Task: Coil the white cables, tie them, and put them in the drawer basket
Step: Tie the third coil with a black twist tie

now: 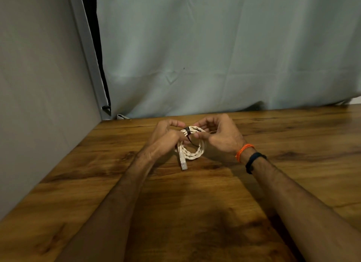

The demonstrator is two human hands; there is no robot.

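Wooden table [195, 213], brown plank-look top with dark grain streaks and knots, glossy sheen at the far right. Its left edge meets a grey panel [39, 86]; its far edge runs under a pale hanging cloth [214, 56]. A white coiled cable [192, 154] sits low over the middle of the far part; can't tell if it touches the wood. Dark shadow falls on the near centre of the top.

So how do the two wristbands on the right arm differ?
The orange band sits nearer the right hand; the black band sits further up the forearm. The orange band looks like thin thread strands, while the black band is wider and smooth. Both circle the same wrist, side by side.
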